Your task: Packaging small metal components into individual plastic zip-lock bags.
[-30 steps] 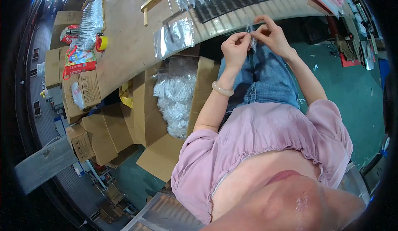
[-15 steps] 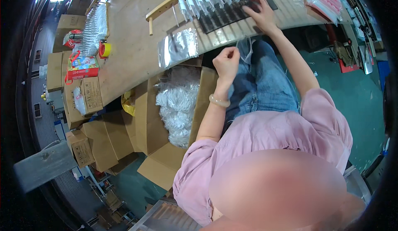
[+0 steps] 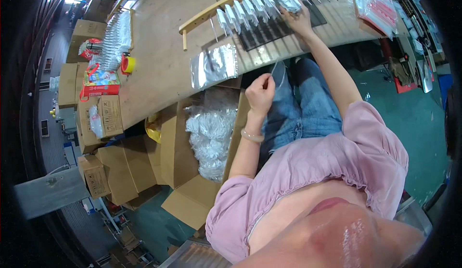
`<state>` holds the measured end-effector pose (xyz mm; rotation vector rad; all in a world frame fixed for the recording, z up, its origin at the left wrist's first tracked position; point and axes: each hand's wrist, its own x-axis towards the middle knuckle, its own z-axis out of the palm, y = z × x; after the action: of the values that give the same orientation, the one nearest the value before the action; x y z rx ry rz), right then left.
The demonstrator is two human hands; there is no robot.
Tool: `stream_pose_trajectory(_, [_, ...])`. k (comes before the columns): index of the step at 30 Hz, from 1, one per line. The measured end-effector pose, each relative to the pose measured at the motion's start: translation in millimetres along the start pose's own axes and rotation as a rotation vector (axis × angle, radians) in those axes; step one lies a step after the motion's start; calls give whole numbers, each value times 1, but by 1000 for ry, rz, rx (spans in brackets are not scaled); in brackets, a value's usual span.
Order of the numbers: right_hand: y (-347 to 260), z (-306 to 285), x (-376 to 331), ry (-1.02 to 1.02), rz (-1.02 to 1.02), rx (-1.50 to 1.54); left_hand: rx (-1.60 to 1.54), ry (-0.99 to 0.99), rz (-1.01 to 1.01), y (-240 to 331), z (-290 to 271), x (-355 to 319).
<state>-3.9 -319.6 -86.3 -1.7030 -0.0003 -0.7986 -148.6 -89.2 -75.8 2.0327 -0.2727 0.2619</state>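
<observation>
Long wooden worktable [image 3: 159, 51] ahead; slatted rack of clear packets [image 3: 260, 8] under the flat, spread right hand [image 3: 299, 19], apparently seating one packet; left hand [image 3: 260, 92] pinches a thin clear sleeve [image 3: 278, 70] over the lap, judged next for racking.

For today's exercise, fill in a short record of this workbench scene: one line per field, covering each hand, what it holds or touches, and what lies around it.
left hand: raised over the lap, pinching a thin clear strip
right hand: stretched out to the row of clear packets on the wooden rack
worktable: stack of clear bags, yellow tape roll
below table: open cardboard box of bagged white items
</observation>
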Motion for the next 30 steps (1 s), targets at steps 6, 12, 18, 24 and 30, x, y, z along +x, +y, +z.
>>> stream_pose_trajectory(6, [-98, -57, -81, -112, -202, -288, 210, -31, 286, 8, 5, 18])
stream_pose_trajectory(12, [-104, -86, -103, -838, 41, -319, 96, -56, 306, 20, 31, 15])
stream_pose_trajectory(18, [-116, -76, -69, -1352, 689, -661, 101, -55, 294, 29, 47, -2])
stream_pose_trajectory(24, [-113, -81, -80, -1104, 514, -407, 87, -62, 204, 31, 48, -3])
stream_pose_trajectory(30, [-92, -84, -82, -1183, 249, -662, 86, -60, 192, 30, 53, 0])
